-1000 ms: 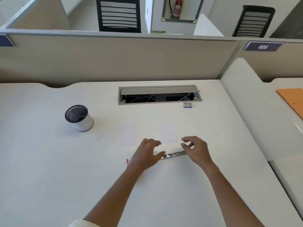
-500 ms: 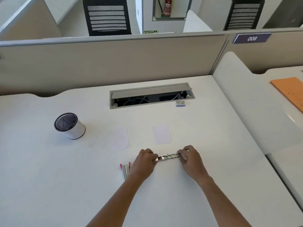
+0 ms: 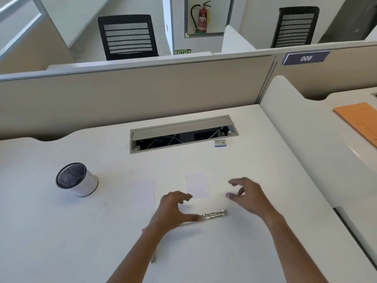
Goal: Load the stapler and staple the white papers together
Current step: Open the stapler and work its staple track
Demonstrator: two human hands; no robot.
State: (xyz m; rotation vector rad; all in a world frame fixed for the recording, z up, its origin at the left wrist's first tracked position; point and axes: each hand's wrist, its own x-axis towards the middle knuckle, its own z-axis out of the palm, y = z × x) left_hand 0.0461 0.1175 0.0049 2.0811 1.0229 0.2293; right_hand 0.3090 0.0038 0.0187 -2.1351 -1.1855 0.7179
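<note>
- My white desk (image 3: pixel 265 201) carries two white papers (image 3: pixel 197 185), lying apart just beyond my hands.
- My left hand (image 3: pixel 173 209) is relaxed, thumb touching the stapler (image 3: pixel 214 213); my right hand (image 3: pixel 250 196) hovers spread, holding nothing.
- The stapler is slim and silvery, lying flat between them.
- A small box (image 3: pixel 220 143) sits by the cable hatch (image 3: pixel 183 127).

- One head-worn wide-angle view looks forward and down at the desk (image 3: pixel 255 252).
- Close: forearms enter from the bottom edge; partition (image 3: pixel 142 94) crosses the upper frame.
</note>
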